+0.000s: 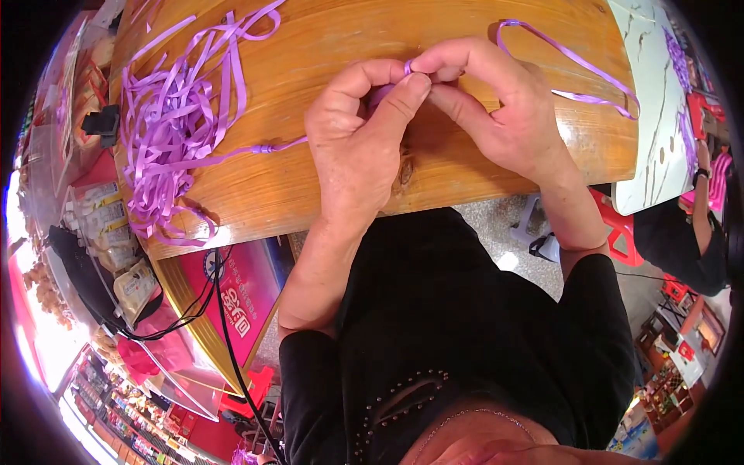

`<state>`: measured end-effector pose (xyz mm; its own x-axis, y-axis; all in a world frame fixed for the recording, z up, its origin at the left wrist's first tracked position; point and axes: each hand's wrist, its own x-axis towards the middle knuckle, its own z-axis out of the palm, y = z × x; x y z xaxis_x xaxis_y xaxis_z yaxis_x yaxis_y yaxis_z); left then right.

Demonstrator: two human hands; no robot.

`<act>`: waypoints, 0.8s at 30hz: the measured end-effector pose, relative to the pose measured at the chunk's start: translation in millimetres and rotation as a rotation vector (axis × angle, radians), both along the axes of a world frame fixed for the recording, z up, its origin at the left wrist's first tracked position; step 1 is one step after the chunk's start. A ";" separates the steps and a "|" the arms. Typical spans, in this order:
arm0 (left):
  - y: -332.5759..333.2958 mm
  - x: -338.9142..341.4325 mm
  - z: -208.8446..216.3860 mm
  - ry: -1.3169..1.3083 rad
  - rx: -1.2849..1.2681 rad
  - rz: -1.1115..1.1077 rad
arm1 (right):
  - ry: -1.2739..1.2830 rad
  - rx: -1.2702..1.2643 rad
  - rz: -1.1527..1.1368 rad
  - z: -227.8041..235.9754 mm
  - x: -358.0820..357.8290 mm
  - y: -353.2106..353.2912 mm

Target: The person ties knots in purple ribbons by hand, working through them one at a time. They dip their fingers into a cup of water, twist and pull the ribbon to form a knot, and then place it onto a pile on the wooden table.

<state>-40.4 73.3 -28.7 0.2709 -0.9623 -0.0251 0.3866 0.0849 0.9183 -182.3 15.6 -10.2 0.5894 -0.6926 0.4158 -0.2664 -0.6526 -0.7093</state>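
Observation:
My left hand [353,139] and my right hand [511,108] meet over the wooden table [294,186], fingertips nearly touching. Between them is a purple ribbon [408,68], pinched by thumb and forefinger on both sides; most of the held part is hidden behind the fingers. On the left, one purple strand with a knotted section [263,149] runs from a tangled pile of purple ribbons [182,116] to my left hand. Beyond my right hand lies a long purple ribbon loop [573,56] with a small knot at its far left end.
A white marbled table [651,101] adjoins the wooden one at right, with more purple ribbons [678,70] along its far edge. Another person [682,240] in black sits there. Packets [108,225], black cables [213,298] and a pink printed box [240,302] are at left.

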 end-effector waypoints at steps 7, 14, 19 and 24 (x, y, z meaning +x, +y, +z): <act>5.6 -3.1 10.5 0.127 -0.063 -0.042 | -0.303 0.627 0.180 7.1 -6.3 -3.1; 12.1 1.6 10.1 -0.005 0.021 -0.016 | -0.064 0.049 0.170 7.5 -0.8 -2.8; 13.3 4.6 13.5 -0.044 0.078 0.031 | 0.153 -0.621 0.165 19.7 2.3 -11.8; 7.5 8.9 13.0 0.047 0.098 0.022 | 0.242 -0.842 0.316 42.5 10.4 -20.2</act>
